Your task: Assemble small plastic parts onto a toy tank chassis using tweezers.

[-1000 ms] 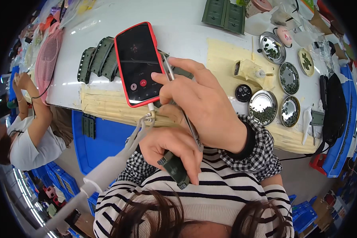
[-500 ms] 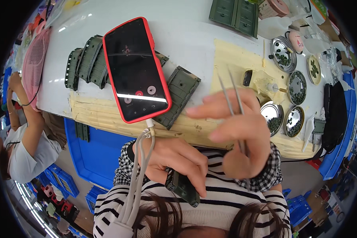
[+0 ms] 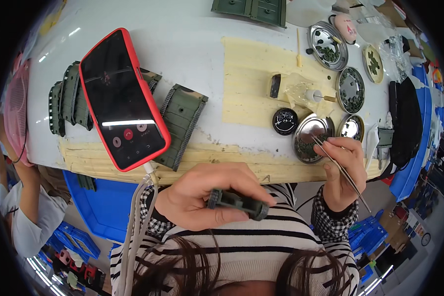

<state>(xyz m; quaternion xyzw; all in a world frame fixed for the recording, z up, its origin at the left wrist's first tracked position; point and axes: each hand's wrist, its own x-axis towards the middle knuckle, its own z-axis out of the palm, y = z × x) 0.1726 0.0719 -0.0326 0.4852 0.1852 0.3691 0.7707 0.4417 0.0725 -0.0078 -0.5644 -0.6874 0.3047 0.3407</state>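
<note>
1. In front of the striped sweater, just off the table's near edge, the left hand grasps a small green part, its thumb and fingers along the part's sides.
2. At the table's right side, the right hand grips a pair of tweezers between thumb and fingers. The tips point into a metal dish with small green bits; whether they touch a bit, I cannot tell.
3. Just left of that dish stands a round black jar; more dishes of green pieces lie behind it and to its right.
4. On the table's left side, a phone in a red case overlaps green panels.
5. Below the table's left edge is a blue bin; farther left, another person's white sleeve shows.
</note>
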